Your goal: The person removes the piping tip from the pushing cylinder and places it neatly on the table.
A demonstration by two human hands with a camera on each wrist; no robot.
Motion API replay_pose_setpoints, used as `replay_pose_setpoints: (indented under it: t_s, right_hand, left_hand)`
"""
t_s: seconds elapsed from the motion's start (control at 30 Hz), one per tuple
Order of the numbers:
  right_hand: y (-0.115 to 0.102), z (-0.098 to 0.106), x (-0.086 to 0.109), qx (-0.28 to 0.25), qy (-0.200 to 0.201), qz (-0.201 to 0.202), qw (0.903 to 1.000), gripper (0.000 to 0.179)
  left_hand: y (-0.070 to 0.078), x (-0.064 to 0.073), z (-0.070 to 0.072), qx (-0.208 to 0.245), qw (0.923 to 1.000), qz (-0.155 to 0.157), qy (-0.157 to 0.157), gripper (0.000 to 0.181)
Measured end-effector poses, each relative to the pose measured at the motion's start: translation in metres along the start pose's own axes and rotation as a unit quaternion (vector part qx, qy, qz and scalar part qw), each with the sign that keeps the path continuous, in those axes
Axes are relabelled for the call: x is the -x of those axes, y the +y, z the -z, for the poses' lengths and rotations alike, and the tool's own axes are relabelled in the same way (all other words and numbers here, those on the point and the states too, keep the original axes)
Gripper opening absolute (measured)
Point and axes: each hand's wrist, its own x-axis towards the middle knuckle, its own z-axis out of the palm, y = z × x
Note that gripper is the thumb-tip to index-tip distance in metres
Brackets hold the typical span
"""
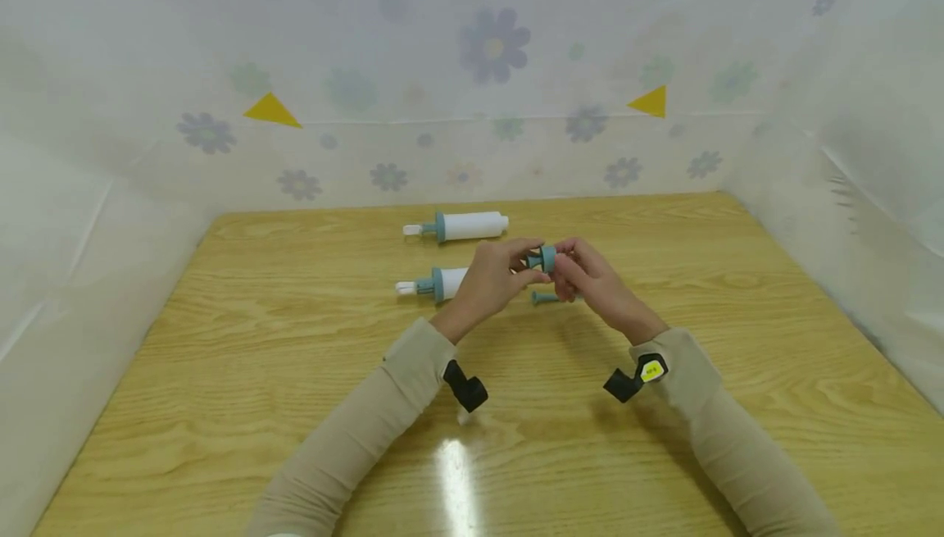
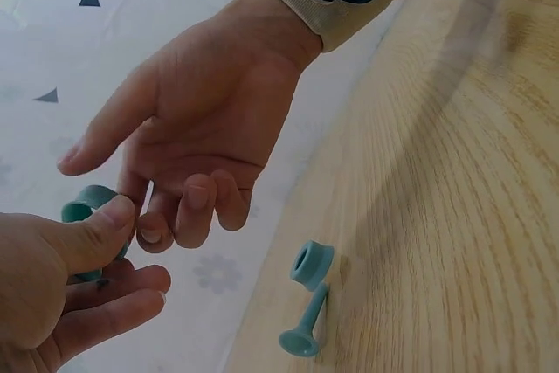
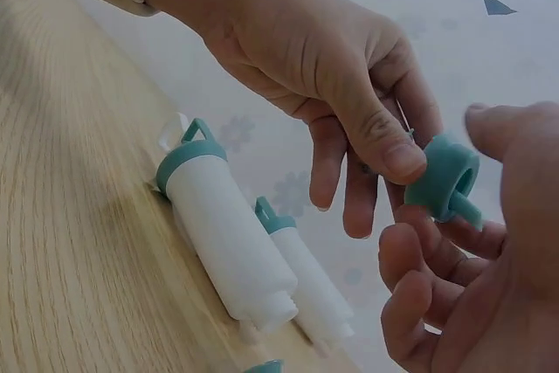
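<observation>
My left hand [image 1: 487, 279] pinches a teal ring-shaped cap [image 3: 441, 176] between thumb and fingers; a short stem sticks out of its hollow side. Close against the cap, my right hand [image 1: 593, 283] has loosely bent fingers, and its thumb stands apart from the cap in both wrist views. Some right fingertips lie at the cap's edge; whether they touch it I cannot tell. Beneath the hands, a teal trumpet-shaped piece [image 2: 302, 338] and a small teal ring [image 2: 312, 265] lie on the table.
Two white bottle-like cylinders with teal collars lie on the wooden table [image 1: 295, 373]: a farther cylinder [image 1: 472, 226] and a nearer cylinder [image 3: 231, 233], partly behind my left hand in the head view. Flower-printed sheeting [image 1: 442, 160] encloses the back and sides.
</observation>
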Motion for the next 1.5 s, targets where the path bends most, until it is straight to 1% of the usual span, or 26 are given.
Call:
replay_pose_setpoints:
  t_s: [0.03,0.13,0.2,0.27,0.37,0.5,0.6,0.7,0.83,0.97,1.07,1.17,1.23,1.3,1.37,1.43,1.5]
  right_hand:
    - [0.000,0.000,0.000,0.007,-0.005,0.006,0.9999,0.027]
    - [0.000,0.001,-0.001,0.047,-0.006,0.003,0.9989,0.028]
    - [0.001,0.003,-0.002,0.070,-0.001,0.009,0.9975,0.027]
    - [0.003,0.005,-0.003,0.080,0.001,0.014,0.9967,0.026]
    - [0.006,0.010,-0.002,0.073,0.005,0.012,0.9972,0.028]
    - [0.009,0.016,-0.001,0.047,0.010,0.017,0.9987,0.032]
    - [0.011,0.019,-0.001,0.046,0.019,0.030,0.9983,0.034]
    - [0.013,0.022,-0.002,0.062,0.028,0.039,0.9969,0.037]
    - [0.015,0.028,-0.006,0.086,0.034,0.033,0.9952,0.037]
    - [0.018,0.037,-0.009,0.118,0.032,0.017,0.9924,0.035]
    - [0.022,0.045,-0.013,0.156,0.033,0.003,0.9873,0.036]
    - [0.027,0.053,-0.022,0.199,0.032,-0.004,0.9794,0.038]
    - [0.031,0.058,-0.028,0.235,0.028,-0.003,0.9717,0.039]
    - [0.035,0.063,-0.034,0.278,0.022,0.005,0.9602,0.040]
    - [0.038,0.067,-0.038,0.316,0.017,0.012,0.9486,0.040]
    - [0.041,0.071,-0.042,0.342,0.014,0.019,0.9393,0.039]
    - [0.044,0.075,-0.044,0.356,0.013,0.019,0.9341,0.039]
  left_hand:
    - [-0.001,0.000,0.000,-0.001,1.0000,0.004,-0.001,0.042]
    - [-0.001,-0.001,0.001,0.002,0.9999,0.013,-0.007,0.042]
    - [-0.002,-0.001,0.001,0.004,0.9998,0.016,-0.012,0.047]
    - [-0.003,-0.001,0.000,0.011,0.9996,0.021,-0.016,0.051]
    - [-0.006,-0.002,-0.001,0.022,0.9993,0.025,-0.018,0.048]
    - [-0.009,-0.004,-0.002,0.036,0.9988,0.024,-0.021,0.030]
    - [-0.008,-0.006,-0.003,0.046,0.9981,0.027,-0.030,0.024]
    - [-0.008,-0.008,-0.003,0.033,0.9985,0.025,-0.036,0.023]
    - [-0.010,-0.012,-0.003,-0.020,0.9990,0.015,-0.038,0.017]
    - [-0.015,-0.016,0.000,-0.060,0.9969,0.019,-0.047,0.010]
    - [-0.020,-0.020,0.002,-0.080,0.9951,0.021,-0.054,0.008]
    - [-0.025,-0.023,0.004,-0.117,0.9912,0.025,-0.057,0.009]
    - [-0.028,-0.025,0.005,-0.150,0.9863,0.034,-0.060,0.011]
    - [-0.029,-0.027,0.005,-0.179,0.9807,0.045,-0.066,0.014]
    - [-0.031,-0.030,0.003,-0.197,0.9764,0.052,-0.071,0.015]
    - [-0.033,-0.033,0.000,-0.210,0.9734,0.052,-0.075,0.014]
    - [-0.035,-0.037,-0.005,-0.216,0.9719,0.050,-0.079,0.013]
